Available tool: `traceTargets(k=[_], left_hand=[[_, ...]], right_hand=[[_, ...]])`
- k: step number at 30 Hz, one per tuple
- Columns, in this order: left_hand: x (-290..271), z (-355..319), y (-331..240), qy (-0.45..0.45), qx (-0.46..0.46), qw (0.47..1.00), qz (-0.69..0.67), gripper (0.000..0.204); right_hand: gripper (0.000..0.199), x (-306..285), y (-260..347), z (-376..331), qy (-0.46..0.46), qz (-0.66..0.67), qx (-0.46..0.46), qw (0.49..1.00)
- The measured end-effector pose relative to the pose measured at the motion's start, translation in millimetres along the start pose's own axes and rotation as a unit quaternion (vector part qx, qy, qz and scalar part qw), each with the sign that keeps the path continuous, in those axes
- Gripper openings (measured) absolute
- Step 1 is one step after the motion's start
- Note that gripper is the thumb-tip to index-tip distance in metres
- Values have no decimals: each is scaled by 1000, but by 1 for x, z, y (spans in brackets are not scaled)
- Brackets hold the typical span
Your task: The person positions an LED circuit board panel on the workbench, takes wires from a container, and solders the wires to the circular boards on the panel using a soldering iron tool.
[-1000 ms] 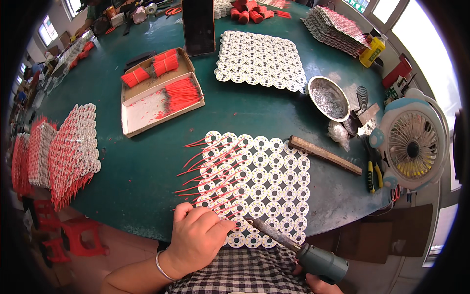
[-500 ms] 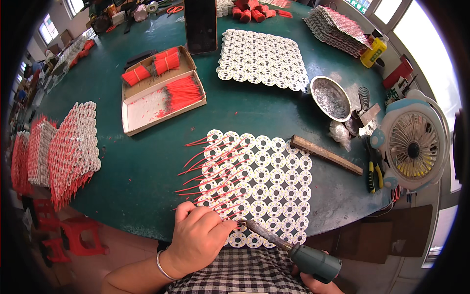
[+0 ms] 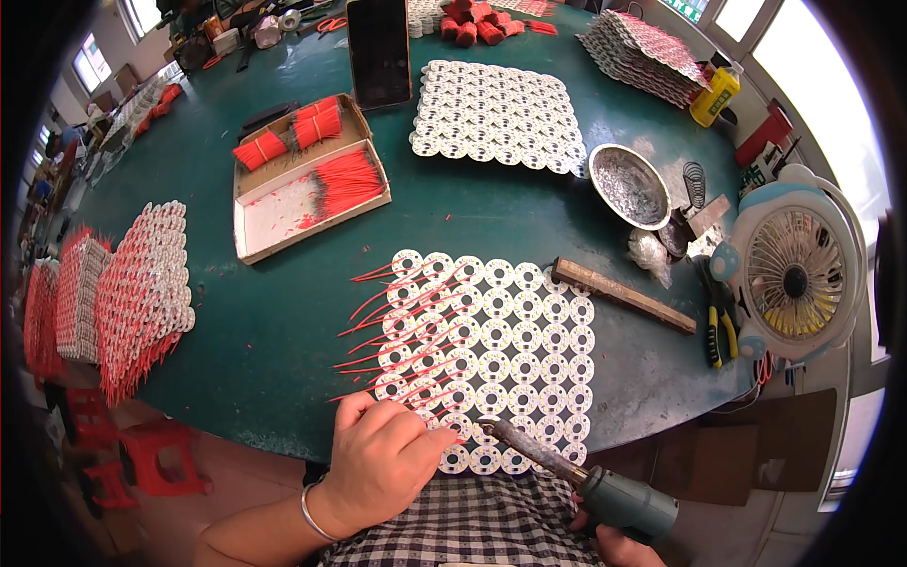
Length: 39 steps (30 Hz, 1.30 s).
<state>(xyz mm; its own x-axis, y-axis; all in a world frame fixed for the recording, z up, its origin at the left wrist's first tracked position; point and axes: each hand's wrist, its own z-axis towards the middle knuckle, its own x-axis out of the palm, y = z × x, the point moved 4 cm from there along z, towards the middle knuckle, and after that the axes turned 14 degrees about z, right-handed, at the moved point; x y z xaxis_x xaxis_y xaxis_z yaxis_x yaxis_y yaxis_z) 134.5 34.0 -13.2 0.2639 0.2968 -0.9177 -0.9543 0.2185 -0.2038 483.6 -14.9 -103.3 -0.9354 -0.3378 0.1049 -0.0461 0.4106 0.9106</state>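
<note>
Soldering iron (image 3: 576, 472): gripped at the grey handle by the right hand (image 3: 614, 546), mostly cut off by the frame's edge; tip rests at the panel's near edge.
Left hand (image 3: 383, 463): curled, fingertips pinched, probably on a red wire at the tip.
Circuit-board panel (image 3: 491, 354): on the green counter (image 3: 283, 321).
Technique: brace the wire flat, touch briefly.
Wire box (image 3: 302, 180): farther back.

Green table (image 3: 236, 321): disc panel (image 3: 501, 350), wire box (image 3: 307, 180).
</note>
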Motion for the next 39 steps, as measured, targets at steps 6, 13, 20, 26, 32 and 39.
traceTargets(k=[6,13,20,26,32,39], left_hand=[[2,-2,-2,-7,12,1000,0,16],[3,-3,-2,-11,19,1000,-9,17],[3,-4,-3,-5,31,999,3,17],[0,-5,-3,-3,31,1000,6,16],[2,-6,-4,31,28,999,-3,16],[1,-8,-4,13,30,999,-15,18]], right_hand=[[58,32,56,11,-12,-49,-66,997],[57,39,71,15,8,-174,-127,976],[57,41,74,16,35,-201,-144,968],[56,16,39,4,7,-126,-137,982],[44,43,81,26,8,47,-65,997],[57,25,45,10,8,-75,-72,995]])
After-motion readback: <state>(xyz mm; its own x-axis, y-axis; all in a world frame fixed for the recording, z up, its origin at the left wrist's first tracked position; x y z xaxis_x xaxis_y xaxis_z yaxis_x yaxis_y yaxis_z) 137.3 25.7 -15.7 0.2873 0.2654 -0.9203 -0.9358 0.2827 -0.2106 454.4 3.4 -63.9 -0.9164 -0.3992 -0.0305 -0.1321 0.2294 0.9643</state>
